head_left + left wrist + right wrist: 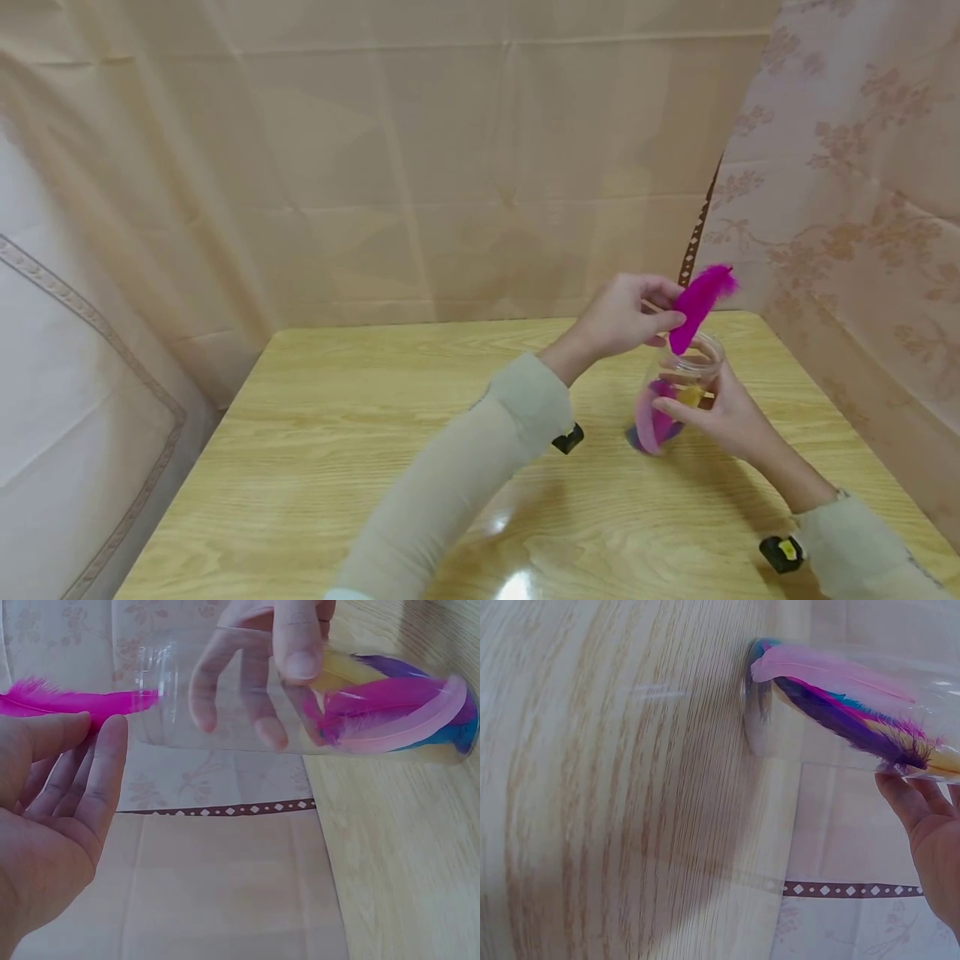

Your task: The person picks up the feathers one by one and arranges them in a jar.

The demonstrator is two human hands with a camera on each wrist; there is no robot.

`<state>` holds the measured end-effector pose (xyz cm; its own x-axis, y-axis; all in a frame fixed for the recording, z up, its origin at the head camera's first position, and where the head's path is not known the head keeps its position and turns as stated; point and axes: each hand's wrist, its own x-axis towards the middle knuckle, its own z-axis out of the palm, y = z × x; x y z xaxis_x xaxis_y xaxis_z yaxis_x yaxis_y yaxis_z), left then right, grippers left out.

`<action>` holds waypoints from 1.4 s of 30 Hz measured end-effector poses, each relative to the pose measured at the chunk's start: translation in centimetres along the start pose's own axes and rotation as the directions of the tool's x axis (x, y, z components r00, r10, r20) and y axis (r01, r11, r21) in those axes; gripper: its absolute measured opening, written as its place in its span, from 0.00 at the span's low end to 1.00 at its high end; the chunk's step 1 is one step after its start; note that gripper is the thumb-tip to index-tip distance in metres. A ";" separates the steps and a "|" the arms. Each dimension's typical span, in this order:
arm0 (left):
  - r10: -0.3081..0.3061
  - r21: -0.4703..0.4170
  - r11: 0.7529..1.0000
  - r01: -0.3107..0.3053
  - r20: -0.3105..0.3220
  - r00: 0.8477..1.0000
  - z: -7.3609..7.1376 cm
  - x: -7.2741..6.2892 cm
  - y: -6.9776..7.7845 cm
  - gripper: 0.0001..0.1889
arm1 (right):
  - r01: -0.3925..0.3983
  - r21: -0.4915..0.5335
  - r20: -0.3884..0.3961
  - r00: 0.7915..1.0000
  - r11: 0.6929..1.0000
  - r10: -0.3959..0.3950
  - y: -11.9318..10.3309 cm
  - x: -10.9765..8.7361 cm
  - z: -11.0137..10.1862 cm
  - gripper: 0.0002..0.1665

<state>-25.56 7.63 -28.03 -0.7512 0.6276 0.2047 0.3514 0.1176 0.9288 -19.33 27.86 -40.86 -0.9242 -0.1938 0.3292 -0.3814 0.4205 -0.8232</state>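
Observation:
A bright magenta feather (702, 302) is pinched between the thumb and fingers of my left hand (617, 318). Its lower tip reaches the mouth of a tall clear jar (166, 727); the left wrist view shows that tip at the rim. My right hand (727, 417) grips the jar's side, thumb toward me and fingers behind the glass. Upright on the table, the jar has several feathers low inside: a pale pink feather (817, 664), a purple feather (832, 720), a yellow feather (349, 671), plus magenta and blue ones.
The wood-grain table (300, 450) ends at a beige curtain (450, 183) behind. A flowered cloth (862, 208) hangs along the right side, close to the jar. Small black devices (567, 438) sit by both wrists.

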 end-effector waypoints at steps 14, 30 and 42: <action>-0.021 -0.036 0.999 0.021 -0.008 1.000 0.7 -0.3 -1.0 0.11 | -0.010 0.049 0.002 1.000 0.999 0.010 -0.4 0.1 0.0 0.56; 0.047 0.127 0.991 -0.042 -0.034 0.998 0.5 -0.5 -1.3 0.10 | -0.010 0.039 0.003 1.000 0.999 0.010 -0.5 0.0 0.1 0.55; 0.073 0.120 0.991 -0.062 -0.082 0.994 1.0 -0.9 -2.3 0.10 | -0.003 0.025 0.013 1.000 1.000 0.003 -0.5 -0.2 0.0 0.54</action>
<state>-25.15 7.59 -30.66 -0.7672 0.5689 0.2964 0.4623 0.1700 0.8702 -19.00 27.72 -40.51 -0.9250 -0.2039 0.3207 -0.3777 0.3985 -0.8358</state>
